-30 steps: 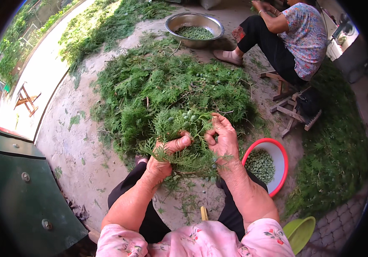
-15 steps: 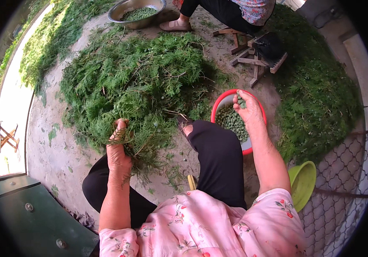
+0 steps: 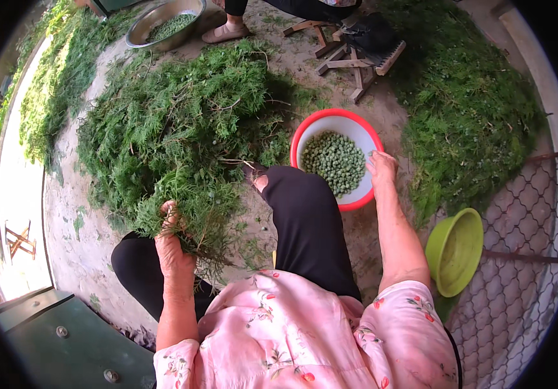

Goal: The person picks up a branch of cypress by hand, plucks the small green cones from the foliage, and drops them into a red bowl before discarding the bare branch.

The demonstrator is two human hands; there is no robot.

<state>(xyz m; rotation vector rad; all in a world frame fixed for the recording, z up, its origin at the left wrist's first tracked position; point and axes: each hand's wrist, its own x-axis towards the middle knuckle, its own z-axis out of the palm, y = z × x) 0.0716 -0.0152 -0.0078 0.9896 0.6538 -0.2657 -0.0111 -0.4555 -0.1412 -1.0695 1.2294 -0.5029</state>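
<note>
A leafy evergreen branch (image 3: 204,217) with scale-like sprigs is in my left hand (image 3: 174,243), which is closed around its stems just above my left knee. My right hand (image 3: 384,170) is at the right side of a white basin with a red rim (image 3: 303,124), its fingers closed over the rim. Small round green cones (image 3: 333,159) are gathered inside the basin, which stands on the floor beyond my right knee. Beyond my left hand lies a large heap of cut evergreen branches (image 3: 169,117).
A metal bowl (image 3: 137,37) holding green cones stands at the far left, near another person's foot (image 3: 226,32). Wooden folding stools (image 3: 357,65) are at the back. More greenery (image 3: 473,117) lies right. A yellow-green basin (image 3: 457,253) leans beside wire mesh (image 3: 512,227).
My right hand, which held green cones above the basin, has come down to its right rim, and the cones are out of the fingers. The whole view has shifted; the left hand still grips the branch.
</note>
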